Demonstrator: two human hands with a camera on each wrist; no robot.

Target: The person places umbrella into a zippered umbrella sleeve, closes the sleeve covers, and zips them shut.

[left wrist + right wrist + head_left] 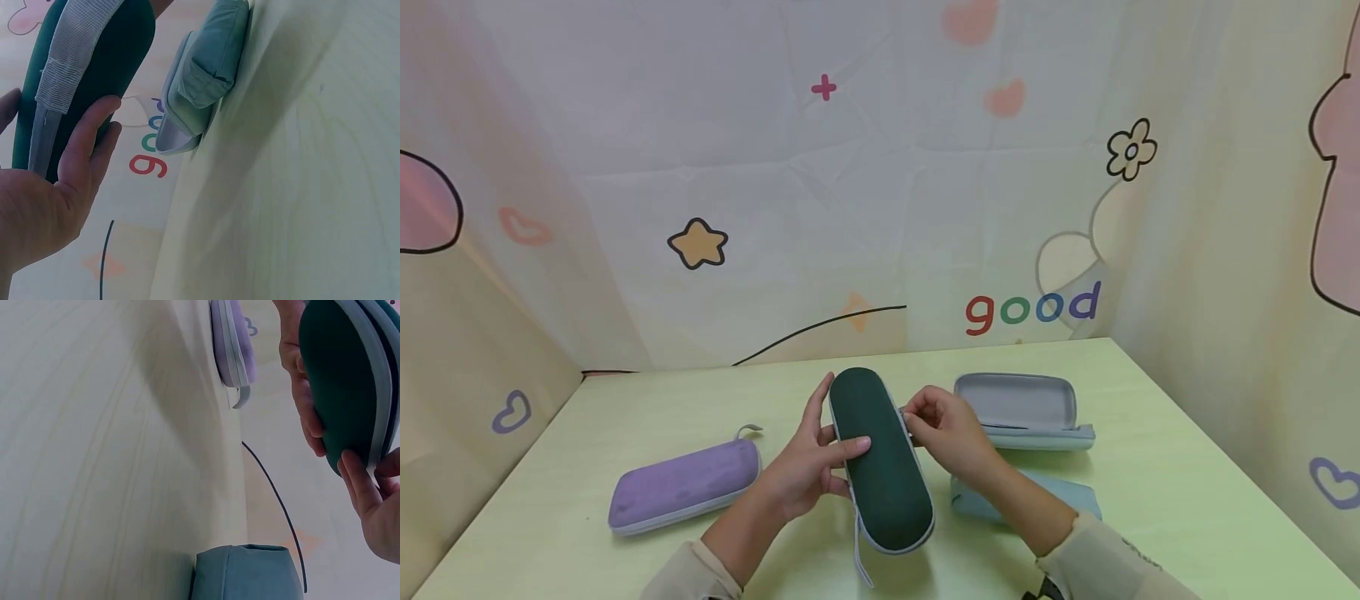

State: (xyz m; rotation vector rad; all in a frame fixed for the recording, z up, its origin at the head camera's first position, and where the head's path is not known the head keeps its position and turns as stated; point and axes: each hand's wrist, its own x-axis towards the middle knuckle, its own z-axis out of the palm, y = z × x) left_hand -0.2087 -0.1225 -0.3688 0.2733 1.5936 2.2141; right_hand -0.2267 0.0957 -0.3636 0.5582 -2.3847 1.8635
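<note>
A dark green pencil case (pixel 880 467) with a grey zip edge and a loop strap is held up above the table. My left hand (pixel 812 467) grips it from the left, thumb across its face and fingers behind. At the case's right edge my right hand (pixel 951 433) pinches the zip's pull, which the fingers mostly hide. In the right wrist view, a dark line runs between the grey bands (pixel 379 362) of the zip. The left wrist view shows a light mesh band (pixel 69 69) along the case's side.
To the left on the table (pixel 587 417) lies a purple pencil case (pixel 685 485), zipped round. At the right stands an opened pale green case (pixel 1037 439) with a grey inside. A blue-green pouch (pixel 1067 496) lies before it, partly behind the right forearm. A printed cloth hangs behind.
</note>
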